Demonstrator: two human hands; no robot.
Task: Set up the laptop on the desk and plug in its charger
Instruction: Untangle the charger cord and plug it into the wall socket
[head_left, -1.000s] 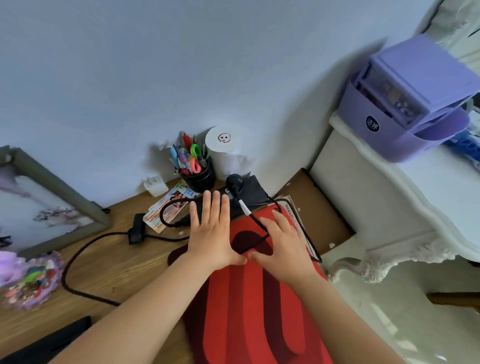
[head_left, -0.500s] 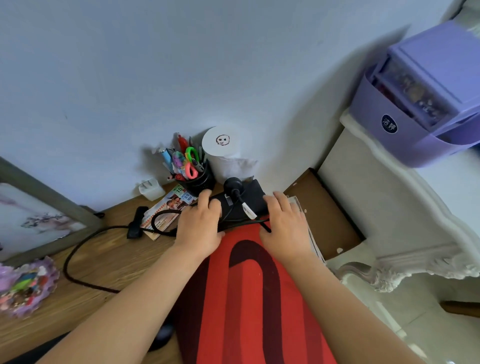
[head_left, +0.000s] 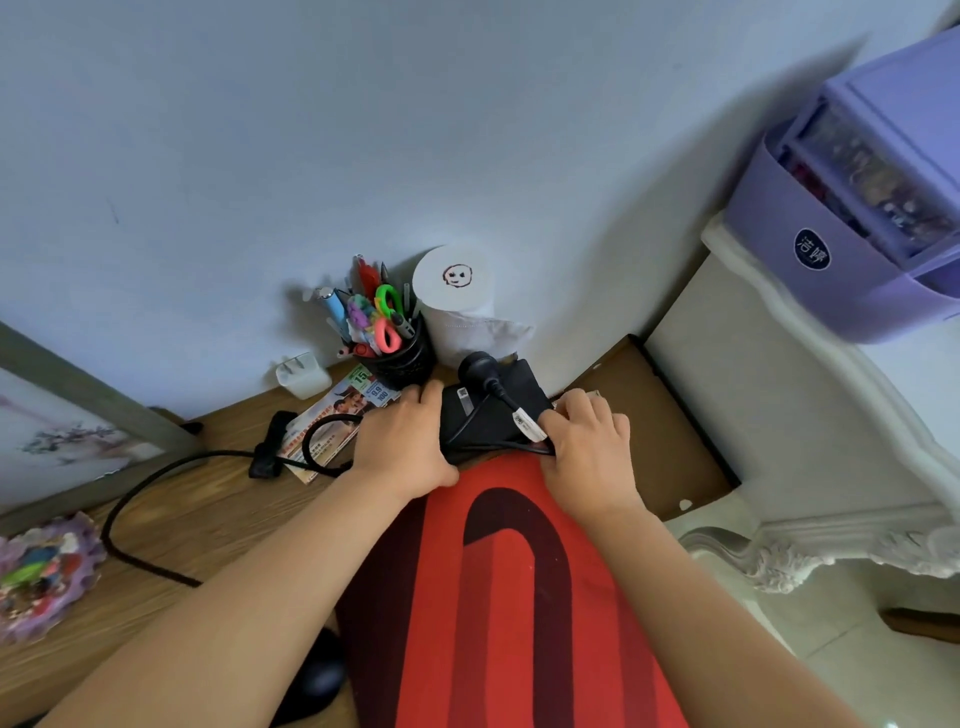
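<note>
On the worktop (head_left: 208, 519) there is one red laptop sleeve (head_left: 498, 597), one black charger brick (head_left: 493, 410) with one plug (head_left: 480, 366) and one black cable (head_left: 156, 483), one black pen cup (head_left: 408, 358), one paper roll (head_left: 457, 296), one white adapter (head_left: 301, 374) and one leaflet (head_left: 332, 421). Also one framed picture (head_left: 78, 415), one purple dish (head_left: 47, 571), one dark mouse (head_left: 317, 680). Two hands show, the left hand (head_left: 405, 441) and the right hand (head_left: 587, 452), and one purple drawer box (head_left: 857, 208) stands on the white side table (head_left: 779, 364).

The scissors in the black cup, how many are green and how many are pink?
Green scissors: 1
Pink scissors: 1
Total: 2, both with handles sticking up out of the cup.
</note>
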